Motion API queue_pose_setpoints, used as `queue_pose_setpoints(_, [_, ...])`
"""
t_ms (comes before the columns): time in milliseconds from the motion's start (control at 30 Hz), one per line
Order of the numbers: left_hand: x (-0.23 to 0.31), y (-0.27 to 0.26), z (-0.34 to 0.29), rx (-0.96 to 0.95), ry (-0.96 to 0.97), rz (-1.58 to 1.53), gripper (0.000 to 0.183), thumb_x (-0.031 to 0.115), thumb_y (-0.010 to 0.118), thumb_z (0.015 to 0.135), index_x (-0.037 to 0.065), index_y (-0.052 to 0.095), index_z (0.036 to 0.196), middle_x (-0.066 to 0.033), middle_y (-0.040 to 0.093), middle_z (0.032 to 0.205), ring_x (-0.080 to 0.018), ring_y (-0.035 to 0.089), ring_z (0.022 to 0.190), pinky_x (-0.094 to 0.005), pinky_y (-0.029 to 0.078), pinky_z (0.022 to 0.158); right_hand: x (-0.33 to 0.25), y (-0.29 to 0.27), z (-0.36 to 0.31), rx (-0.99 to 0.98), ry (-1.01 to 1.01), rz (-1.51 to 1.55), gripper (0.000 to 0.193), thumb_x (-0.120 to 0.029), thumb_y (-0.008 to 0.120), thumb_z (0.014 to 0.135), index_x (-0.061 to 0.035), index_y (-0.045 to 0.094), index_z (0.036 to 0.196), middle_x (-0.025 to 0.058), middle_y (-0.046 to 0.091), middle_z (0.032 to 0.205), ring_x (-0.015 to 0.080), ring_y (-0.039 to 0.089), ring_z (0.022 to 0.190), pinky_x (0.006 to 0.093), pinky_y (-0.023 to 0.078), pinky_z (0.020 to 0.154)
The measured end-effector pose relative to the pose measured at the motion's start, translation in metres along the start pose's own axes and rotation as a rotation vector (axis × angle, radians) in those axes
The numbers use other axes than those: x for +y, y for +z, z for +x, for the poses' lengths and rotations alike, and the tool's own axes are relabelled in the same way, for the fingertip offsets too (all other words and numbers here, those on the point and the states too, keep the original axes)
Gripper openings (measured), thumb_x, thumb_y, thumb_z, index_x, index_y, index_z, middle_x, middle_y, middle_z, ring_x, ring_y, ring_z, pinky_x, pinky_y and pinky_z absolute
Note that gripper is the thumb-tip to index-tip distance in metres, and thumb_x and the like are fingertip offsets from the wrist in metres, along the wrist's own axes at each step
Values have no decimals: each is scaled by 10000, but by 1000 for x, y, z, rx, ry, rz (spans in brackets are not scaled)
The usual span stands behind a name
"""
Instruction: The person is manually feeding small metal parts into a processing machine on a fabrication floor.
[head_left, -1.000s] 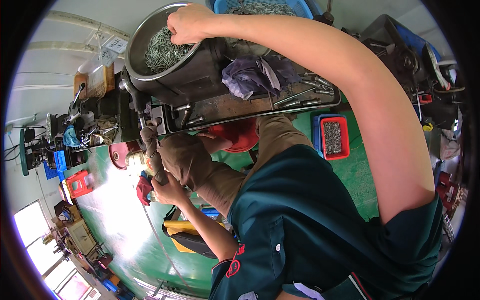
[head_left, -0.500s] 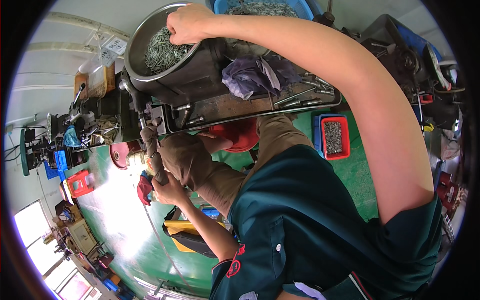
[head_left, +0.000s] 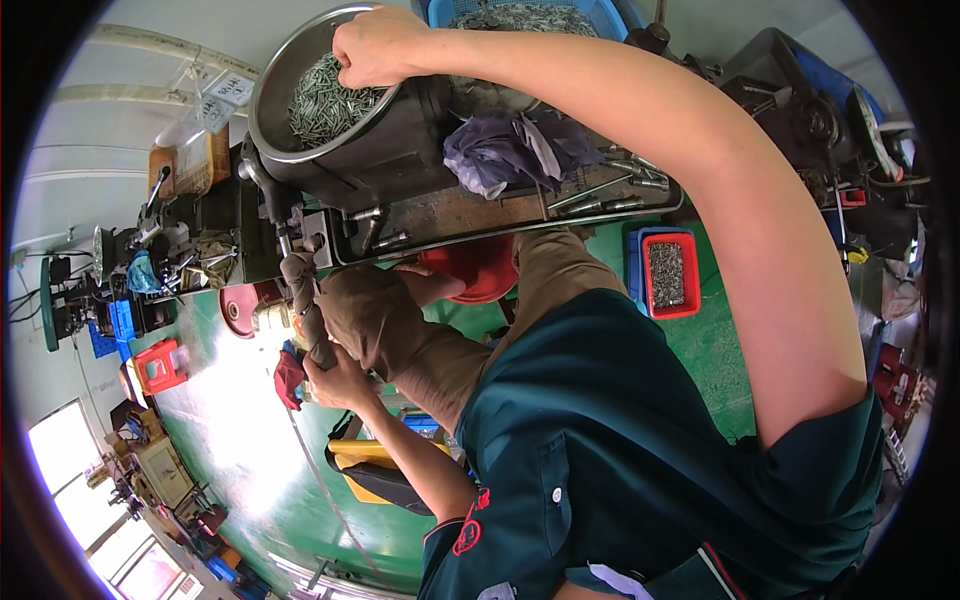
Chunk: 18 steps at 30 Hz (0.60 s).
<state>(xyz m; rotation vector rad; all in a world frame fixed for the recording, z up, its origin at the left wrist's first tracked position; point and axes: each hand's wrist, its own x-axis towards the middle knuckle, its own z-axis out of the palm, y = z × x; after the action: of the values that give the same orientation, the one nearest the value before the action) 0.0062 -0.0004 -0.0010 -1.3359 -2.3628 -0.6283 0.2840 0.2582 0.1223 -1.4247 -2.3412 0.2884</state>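
- Head view: nearest, a dark green shirt [head_left: 620, 420] is seen, worn above brown trousers [head_left: 400, 345]; the right arm [head_left: 740, 190] is stretched in a wide curve over the bench.
- The left hand [head_left: 340, 382] is held low beside the trousers, its fingers curled around the lower end of a cloth-wrapped handle [head_left: 305, 300], which is joined at its upper end to a metal lever [head_left: 262, 180].
- A dark red cloth [head_left: 289, 380] is seen just beside the left hand.
- The right hand [head_left: 382, 48] is placed over the rim of a round metal bowl [head_left: 262, 115], its fingers bent and drawn close together; whether anything is pinched between them cannot be told, as the tips are partly hidden.
- Small metal pins [head_left: 335, 108] are heaped in the bowl, below and beside the right hand's fingers.
- To the right of the bowl, a crumpled purple cloth [head_left: 500, 155] is laid on a dark tray [head_left: 480, 212], with metal rods and sockets [head_left: 610, 195] strewn near its right end.
- Behind, more small metal pieces are held in a blue basket [head_left: 620, 18].
- Lower down, a red box [head_left: 675, 313] filled with small metal parts is set on the green floor [head_left: 720, 370].
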Motion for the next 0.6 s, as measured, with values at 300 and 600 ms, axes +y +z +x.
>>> queue_pose_setpoints(300, [-1, 1, 0, 3, -6, 16, 281, 317, 638, 610, 81, 600, 758, -138, 586, 612, -325, 561, 535, -416, 407, 474, 0, 1, 1, 167, -60, 45, 188, -162, 551, 565, 11, 611, 608, 213, 585, 662, 328, 593, 680, 397, 470, 641])
queue_pose_setpoints(600, [0, 0, -1, -22, -27, -19, 277, 287, 636, 608, 65, 598, 770, -154, 577, 614, -337, 552, 555, -423, 397, 490, -1, 1, 1, 176, -58, 69, 170, -158, 551, 565, -2, 610, 593, 209, 580, 644, 323, 590, 656, 402, 465, 621])
